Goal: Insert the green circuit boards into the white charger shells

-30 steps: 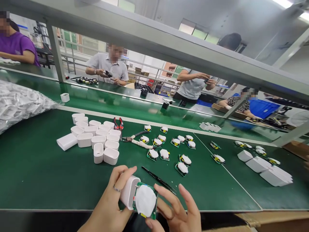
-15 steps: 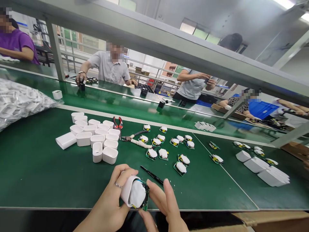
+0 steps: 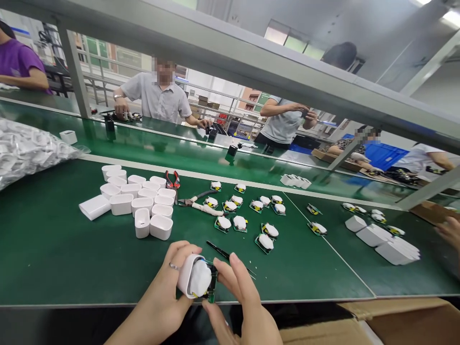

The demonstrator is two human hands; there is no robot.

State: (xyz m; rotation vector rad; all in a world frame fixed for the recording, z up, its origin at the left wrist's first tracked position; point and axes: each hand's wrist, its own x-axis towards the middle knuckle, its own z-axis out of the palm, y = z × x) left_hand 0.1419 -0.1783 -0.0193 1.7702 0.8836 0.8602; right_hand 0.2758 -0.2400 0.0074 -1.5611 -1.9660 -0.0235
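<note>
My left hand (image 3: 168, 282) grips a white plastic charger case (image 3: 186, 277), its fingers wrapped over the top. My right hand (image 3: 240, 292) pinches a green circuit board (image 3: 212, 283) at its edge. A white-wrapped part (image 3: 200, 279) on the board sits in the case's open end. Black tweezers (image 3: 221, 251) lie just beyond my right hand. Several more wrapped boards (image 3: 240, 223) lie on the green mat (image 3: 53, 258), and a cluster of white cases (image 3: 142, 206) stands left of them. Wire cutters (image 3: 171, 179) and taped pliers (image 3: 204, 205) lie between.
A clear bag of white cases (image 3: 32, 153) lies at far left. More cases (image 3: 373, 235) and boards sit at right, where another person's hand (image 3: 449, 232) enters. A metal shelf rail (image 3: 230, 57) spans above, co-workers sit opposite, and a cardboard box (image 3: 377, 326) stands below the bench edge.
The board has turned edge-on and its white-wrapped part has gone into the case's open end. Both hands have drawn closer together. The view has drifted slightly.
</note>
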